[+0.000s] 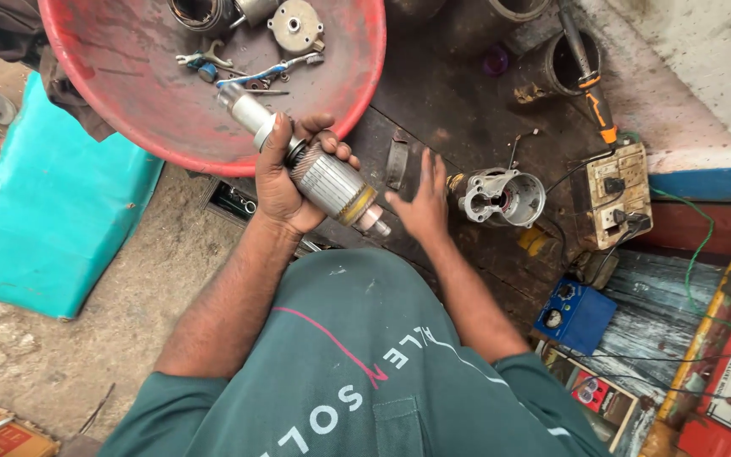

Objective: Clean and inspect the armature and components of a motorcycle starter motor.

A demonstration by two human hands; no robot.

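Over the near rim of the red basin (129,93), the left hand (285,182) is wrapped around a motor armature (319,173), gripping its ribbed metal core with the shaft ends sticking out far-left and near-right. Just right of it, the right hand (420,203) hovers with fingers spread wide and nothing in it, above the dark, grimy worktop (458,110). Right of that hand, close by, a grey metal motor housing (501,196) lies on its side. Inside the basin rest spanners (251,72) and a round metal end cap (295,25). Farther right sit a dirty switch box (619,195) and, nearer, a blue meter box (575,315). A teal cushion (52,211) lies on the floor at the left.
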